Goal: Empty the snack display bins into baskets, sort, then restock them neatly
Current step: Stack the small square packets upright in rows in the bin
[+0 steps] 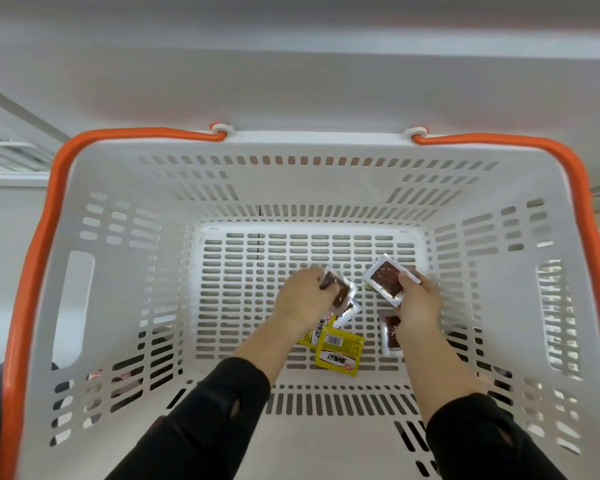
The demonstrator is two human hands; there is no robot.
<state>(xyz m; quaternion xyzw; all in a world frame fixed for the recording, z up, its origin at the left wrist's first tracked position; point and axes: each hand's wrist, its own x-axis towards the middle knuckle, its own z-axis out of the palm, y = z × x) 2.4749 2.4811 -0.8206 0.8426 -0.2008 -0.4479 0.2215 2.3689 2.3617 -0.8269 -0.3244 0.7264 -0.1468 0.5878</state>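
Shop: orange-handled shopping basket (125, 188), packaged snacks (338, 351), white shelving (291, 81).

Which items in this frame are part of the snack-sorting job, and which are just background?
Job: white basket; brown snack packets held in the left hand and right hand; brown packet and yellow packets on the basket floor.
Background: white shelf; wire rack.

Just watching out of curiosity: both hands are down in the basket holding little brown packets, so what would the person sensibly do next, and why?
Probably lift both packets out. The left hand and right hand each already grip a brown packet, while a yellow packet and another brown one still lie on the white basket floor, so the browns seem to be getting sorted out first.
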